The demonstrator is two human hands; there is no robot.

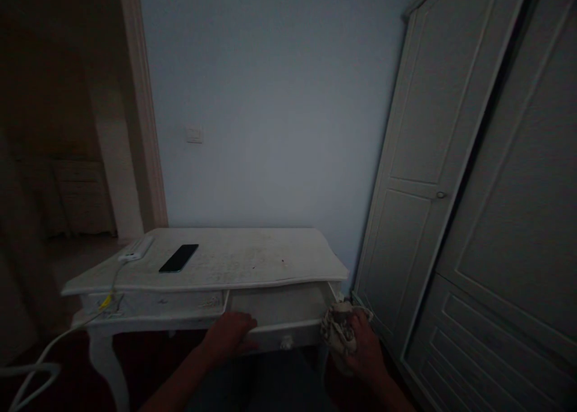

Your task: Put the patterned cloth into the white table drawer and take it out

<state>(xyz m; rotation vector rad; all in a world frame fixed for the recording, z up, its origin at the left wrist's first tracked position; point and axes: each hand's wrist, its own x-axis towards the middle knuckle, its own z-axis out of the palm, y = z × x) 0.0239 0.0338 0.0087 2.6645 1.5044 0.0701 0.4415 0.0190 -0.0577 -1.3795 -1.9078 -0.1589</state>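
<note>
The right drawer (282, 307) of a white desk (252, 253) is pulled out, and its bottom shows bare and pale. My left hand (231, 333) grips the left end of the drawer front, with its fingers over the top edge. Beside the drawer's right corner, my right hand (364, 347) is closed on a crumpled, light patterned cloth (337, 329). The cloth's lower part is dim. A round knob (286, 342) sits on the drawer front between my hands.
A dark phone (179, 258) and a white power strip or adapter (136, 249) lie on the desk's left side. A white cable (49, 347) runs off left. Tall wardrobe doors (415, 220) stand close on the right; a doorway opens at left.
</note>
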